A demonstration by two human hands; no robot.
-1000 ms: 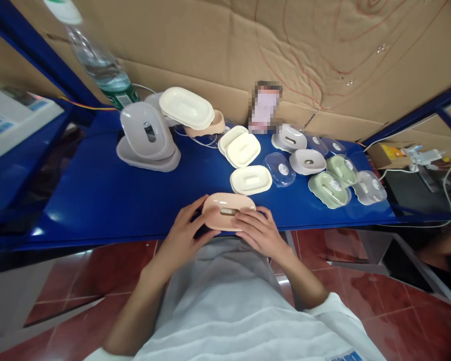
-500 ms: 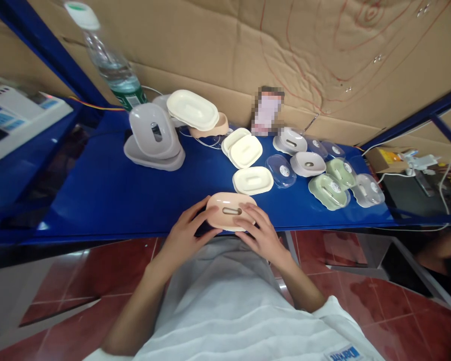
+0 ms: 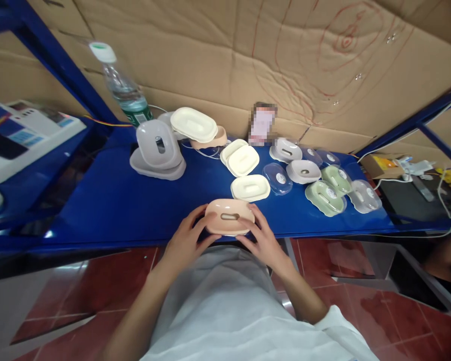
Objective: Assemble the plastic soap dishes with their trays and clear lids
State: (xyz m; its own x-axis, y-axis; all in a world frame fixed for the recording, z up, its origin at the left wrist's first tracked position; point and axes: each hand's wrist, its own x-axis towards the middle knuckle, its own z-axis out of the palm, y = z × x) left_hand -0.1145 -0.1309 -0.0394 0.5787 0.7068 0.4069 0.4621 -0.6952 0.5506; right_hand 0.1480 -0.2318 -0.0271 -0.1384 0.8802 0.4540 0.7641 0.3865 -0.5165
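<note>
Between my two hands sits a peach plastic oval dish (image 3: 225, 206) with a slot in its middle, held at the front edge of the blue table. My left hand (image 3: 190, 233) grips its left end, thumb at the near side and fingers over the rim. On the right end, my right hand (image 3: 261, 233) is closed in the same way, fingertips close to the slot. A pale cream oval piece (image 3: 250, 187) lies just beyond the dish. Behind that, two more cream pieces (image 3: 243, 160) overlap each other.
Grey dishes (image 3: 158, 145) are stacked at left beside a water bottle (image 3: 126, 95). A cream piece (image 3: 194, 124) rests on a peach one. Right of centre are grey dishes (image 3: 303, 172), green dishes (image 3: 325, 197) and clear lids (image 3: 278, 179). A blurred phone (image 3: 262, 124) leans on the cardboard.
My view has tilted up slightly, so the table things appear a little lower. Fingers of my right hand have shifted outward on the peach dish, which both hands still hold.
</note>
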